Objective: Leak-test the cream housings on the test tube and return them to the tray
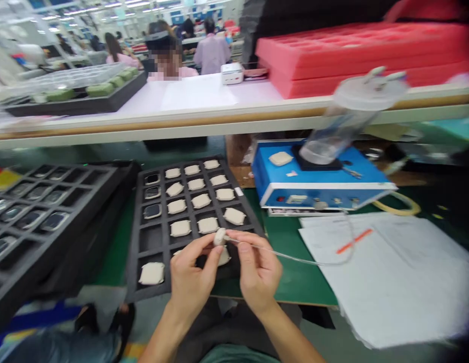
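Left hand and right hand, both bare, are occupying the foreground. Beyond them, a white-topped shelf is spanning the workstation and supporting stacked red foam trays. On the green work surface, a black foam tray is lying, its pockets holding rounded-square cream pieces and three dark-faced watch cases. White papers are spreading at right, near a blue control box bearing a tilted clear cylinder. Thin clear tubing is curving to the right hand, whose thumb and fingers are gripping its end. Above the tray, the left hand is pinching a small cream-coloured part; whether the tubing's tip is touching it, I cannot tell.
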Action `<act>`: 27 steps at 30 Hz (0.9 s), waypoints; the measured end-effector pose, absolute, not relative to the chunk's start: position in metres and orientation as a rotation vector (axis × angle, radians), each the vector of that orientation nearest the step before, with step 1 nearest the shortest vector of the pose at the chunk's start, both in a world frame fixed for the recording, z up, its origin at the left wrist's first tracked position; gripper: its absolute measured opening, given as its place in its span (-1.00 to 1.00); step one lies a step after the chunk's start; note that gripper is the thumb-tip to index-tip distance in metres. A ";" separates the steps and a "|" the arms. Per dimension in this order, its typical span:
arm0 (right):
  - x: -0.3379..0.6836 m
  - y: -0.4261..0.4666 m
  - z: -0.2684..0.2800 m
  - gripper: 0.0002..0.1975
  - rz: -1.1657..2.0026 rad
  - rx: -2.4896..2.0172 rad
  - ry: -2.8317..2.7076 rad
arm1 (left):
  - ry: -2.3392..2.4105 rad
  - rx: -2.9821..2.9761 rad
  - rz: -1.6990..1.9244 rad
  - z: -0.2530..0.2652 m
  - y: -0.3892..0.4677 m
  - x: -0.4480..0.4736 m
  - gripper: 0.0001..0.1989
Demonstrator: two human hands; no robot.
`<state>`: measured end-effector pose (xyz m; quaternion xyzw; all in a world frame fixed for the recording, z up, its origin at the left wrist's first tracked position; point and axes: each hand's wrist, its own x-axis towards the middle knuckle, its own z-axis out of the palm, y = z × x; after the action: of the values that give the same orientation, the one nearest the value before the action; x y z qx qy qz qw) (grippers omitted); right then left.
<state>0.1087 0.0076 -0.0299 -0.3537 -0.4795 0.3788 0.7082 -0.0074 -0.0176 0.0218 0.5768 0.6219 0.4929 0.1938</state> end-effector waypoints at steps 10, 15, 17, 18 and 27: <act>0.111 -0.004 -0.028 -0.85 0.901 -0.831 -0.977 | 2.267 1.951 0.831 0.059 -0.026 -0.105 -0.66; 0.113 -0.003 -0.031 -0.85 0.881 -0.852 -1.010 | 2.242 2.011 0.564 0.056 -0.027 -0.143 -0.66; 0.113 -0.002 -0.031 -0.85 0.886 -0.854 -1.018 | 2.329 2.000 0.628 0.058 -0.019 -0.144 -0.63; 0.112 -0.002 -0.031 -0.85 0.891 -0.858 -1.016 | 2.356 1.996 0.635 0.059 -0.011 -0.145 -0.64; 0.106 0.000 -0.034 -0.86 0.899 -0.900 -0.935 | 2.275 1.990 0.608 0.077 0.045 -0.148 -0.88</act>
<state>0.1062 0.0004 -0.0344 -0.4046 -0.4206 0.4042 0.7043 -0.1478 0.0450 0.0773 0.6452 0.7376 0.1971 0.0291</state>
